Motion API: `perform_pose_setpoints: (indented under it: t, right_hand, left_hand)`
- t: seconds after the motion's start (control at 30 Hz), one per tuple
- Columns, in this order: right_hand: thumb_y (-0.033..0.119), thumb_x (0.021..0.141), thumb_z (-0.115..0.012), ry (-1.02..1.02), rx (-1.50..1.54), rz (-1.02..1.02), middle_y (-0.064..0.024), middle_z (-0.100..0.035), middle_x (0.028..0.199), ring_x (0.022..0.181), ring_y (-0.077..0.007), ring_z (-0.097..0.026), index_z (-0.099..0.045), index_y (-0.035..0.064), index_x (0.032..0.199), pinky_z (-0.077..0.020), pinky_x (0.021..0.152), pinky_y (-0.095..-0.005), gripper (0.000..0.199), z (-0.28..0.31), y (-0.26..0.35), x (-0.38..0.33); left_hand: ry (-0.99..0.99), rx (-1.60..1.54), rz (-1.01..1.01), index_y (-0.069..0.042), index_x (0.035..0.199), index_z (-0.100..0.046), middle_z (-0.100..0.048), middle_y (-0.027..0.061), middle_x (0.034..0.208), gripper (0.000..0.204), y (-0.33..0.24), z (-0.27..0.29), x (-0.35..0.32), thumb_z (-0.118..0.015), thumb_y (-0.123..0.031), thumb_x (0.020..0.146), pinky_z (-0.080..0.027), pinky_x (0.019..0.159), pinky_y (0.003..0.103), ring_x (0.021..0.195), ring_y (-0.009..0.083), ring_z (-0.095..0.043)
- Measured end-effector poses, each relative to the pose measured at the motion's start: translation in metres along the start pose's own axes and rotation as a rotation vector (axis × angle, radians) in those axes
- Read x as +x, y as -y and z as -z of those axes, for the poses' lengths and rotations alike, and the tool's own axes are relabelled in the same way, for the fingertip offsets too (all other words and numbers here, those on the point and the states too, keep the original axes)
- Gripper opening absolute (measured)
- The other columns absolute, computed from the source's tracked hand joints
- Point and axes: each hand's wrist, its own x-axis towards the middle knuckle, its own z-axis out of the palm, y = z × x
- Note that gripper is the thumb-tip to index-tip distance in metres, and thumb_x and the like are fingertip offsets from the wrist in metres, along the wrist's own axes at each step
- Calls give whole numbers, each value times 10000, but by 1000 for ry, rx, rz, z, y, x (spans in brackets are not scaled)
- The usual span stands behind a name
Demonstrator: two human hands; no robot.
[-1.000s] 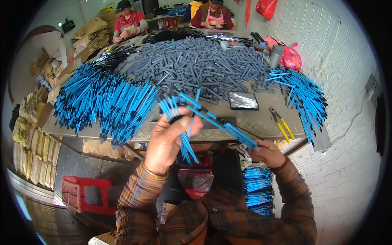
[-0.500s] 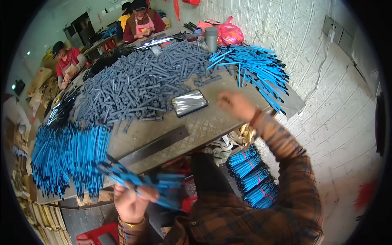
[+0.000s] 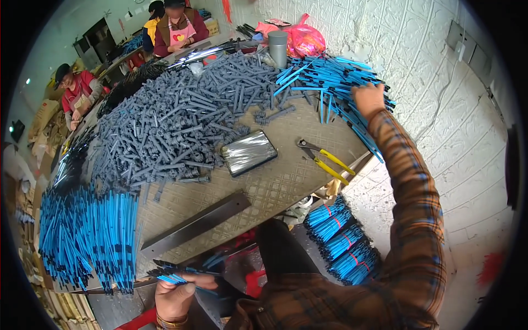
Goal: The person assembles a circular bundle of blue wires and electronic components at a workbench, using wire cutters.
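My left hand point(image 3: 175, 301), low at the front edge of the table, is closed round a small bunch of thin blue rods with black ends point(image 3: 171, 278). Part of that bunch is blurred. At the far right my right hand point(image 3: 369, 100) reaches onto a loose pile of the same blue rods point(image 3: 335, 74), its fingers curled down on them; the fingertips are hidden. Pliers with yellow handles point(image 3: 330, 163) lie on the table nearer to me, jaws parted. A dark box of shiny thin needles or wires point(image 3: 249, 153) sits left of the pliers.
A big heap of grey plastic bolt-like parts point(image 3: 176, 115) covers the middle of the table. More blue rods point(image 3: 91, 236) lie at the left. A dark metal bar point(image 3: 195, 224) is near the front edge. Tied blue bundles point(image 3: 341, 236) sit below. Co-workers point(image 3: 179, 30) sit beyond.
My right hand has moved from above the pliers, away and to the right, onto the blue rod pile, uncovering the pliers. My left hand with its bunch has dropped lower.
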Motion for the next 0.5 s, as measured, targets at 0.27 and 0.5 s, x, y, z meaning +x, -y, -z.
perform_pose_setpoints:
  t: [0.27, 0.5]
  right_hand:
    - [259, 892, -520, -112, 542, 105, -73, -593, 688, 579, -258, -580, -571, 96, 868, -463, 544, -350, 172, 130, -51, -107]
    - [187, 948, -461, 910, 1950, 582, -8, -510, 654, 572, -75, -504, -543, 3, 928, -458, 532, -244, 202, 181, 83, -187]
  left_hand:
    - [-12, -177, -136, -22, 1148, -518, -572, 279, 1105, 292, 4, -4, -1, -526, -79, 862, -404, 934, 525, 1046, 406, -559]
    - [-39, -427, -204, -37, 1157, -497, -528, 229, 1188, 264, 11, -10, 31, -492, -122, 906, -402, 960, 494, 1130, 364, -508]
